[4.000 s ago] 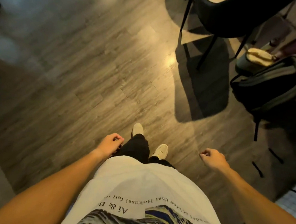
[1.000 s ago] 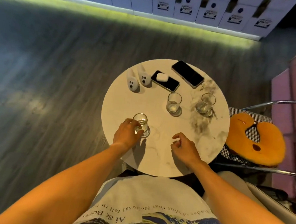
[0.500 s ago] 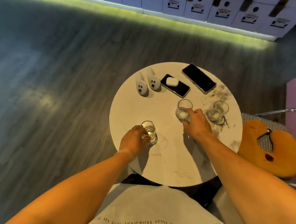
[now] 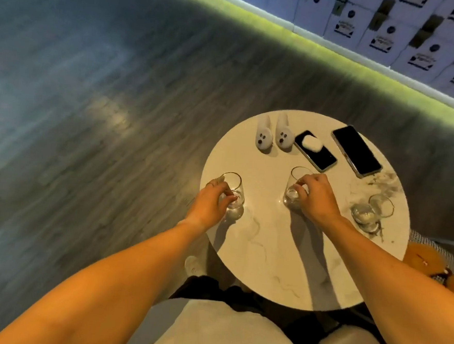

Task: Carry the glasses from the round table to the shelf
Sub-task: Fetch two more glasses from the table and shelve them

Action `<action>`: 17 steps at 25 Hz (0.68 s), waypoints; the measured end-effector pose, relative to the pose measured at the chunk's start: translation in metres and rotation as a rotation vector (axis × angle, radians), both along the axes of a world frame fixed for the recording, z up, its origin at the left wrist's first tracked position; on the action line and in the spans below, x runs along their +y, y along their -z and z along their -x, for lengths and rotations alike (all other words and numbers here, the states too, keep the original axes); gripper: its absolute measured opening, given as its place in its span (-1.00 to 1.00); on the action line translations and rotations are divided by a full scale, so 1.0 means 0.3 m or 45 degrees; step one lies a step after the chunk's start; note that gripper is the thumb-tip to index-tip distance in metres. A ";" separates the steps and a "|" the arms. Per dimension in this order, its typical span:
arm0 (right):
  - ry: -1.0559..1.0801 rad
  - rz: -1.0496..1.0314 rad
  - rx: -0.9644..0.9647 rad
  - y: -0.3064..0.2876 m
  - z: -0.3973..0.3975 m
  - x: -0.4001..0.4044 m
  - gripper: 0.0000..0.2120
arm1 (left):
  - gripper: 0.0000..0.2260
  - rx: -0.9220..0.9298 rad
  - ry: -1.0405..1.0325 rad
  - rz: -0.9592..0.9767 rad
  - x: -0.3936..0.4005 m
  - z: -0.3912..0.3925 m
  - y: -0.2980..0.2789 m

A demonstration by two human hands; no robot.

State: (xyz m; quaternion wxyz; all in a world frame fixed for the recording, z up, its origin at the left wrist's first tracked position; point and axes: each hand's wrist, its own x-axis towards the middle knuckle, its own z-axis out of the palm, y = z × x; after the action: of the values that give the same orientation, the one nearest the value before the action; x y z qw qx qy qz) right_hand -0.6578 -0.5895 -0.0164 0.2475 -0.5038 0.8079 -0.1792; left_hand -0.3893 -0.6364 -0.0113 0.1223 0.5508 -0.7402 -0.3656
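Three clear drinking glasses stand on a round white marble table (image 4: 267, 268). My left hand (image 4: 210, 205) is wrapped around the left glass (image 4: 232, 188) at the table's left edge. My right hand (image 4: 316, 198) grips the middle glass (image 4: 294, 187) from the right side. Both held glasses look upright, and I cannot tell whether they touch the tabletop. The third glass (image 4: 373, 213) stands alone near the right edge, to the right of my right wrist. No shelf is in view.
At the table's far side sit two small white ghost figures (image 4: 274, 136), a phone with a white earbud case (image 4: 313, 148) on it, and a second phone (image 4: 356, 151). An orange cushion (image 4: 429, 264) lies on a chair at right. White lockers (image 4: 418, 37) line the far wall.
My right hand has closed more fully round the middle glass. My left hand keeps its hold on the left glass. The view has swung left, so the table now sits to the right.
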 end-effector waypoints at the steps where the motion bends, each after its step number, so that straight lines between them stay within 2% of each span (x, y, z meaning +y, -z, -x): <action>1: -0.087 0.045 -0.032 -0.039 -0.043 -0.050 -0.81 | -0.83 0.001 -0.030 0.048 -0.036 -0.042 -0.038; 5: -0.386 0.263 -0.036 -0.281 -0.271 -0.302 -0.75 | -0.86 -0.068 -0.082 0.307 -0.228 -0.267 -0.264; 9: -0.682 0.535 0.036 -0.608 -0.587 -0.538 -0.71 | -0.85 -0.156 -0.246 0.461 -0.379 -0.582 -0.620; 13: -0.897 0.731 0.040 -0.931 -0.953 -0.660 -0.74 | -0.87 -0.242 -0.376 0.622 -0.400 -0.934 -0.951; 17: -1.042 0.823 0.033 -1.181 -1.361 -0.677 -0.74 | -0.86 -0.335 -0.534 0.686 -0.306 -1.281 -1.193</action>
State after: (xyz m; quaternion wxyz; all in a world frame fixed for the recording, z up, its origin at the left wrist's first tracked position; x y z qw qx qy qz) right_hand -0.2495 -0.7926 0.3377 0.1191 -0.8314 0.4513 -0.3016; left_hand -0.0050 -0.7283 0.3464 0.2391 0.6810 -0.6903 -0.0503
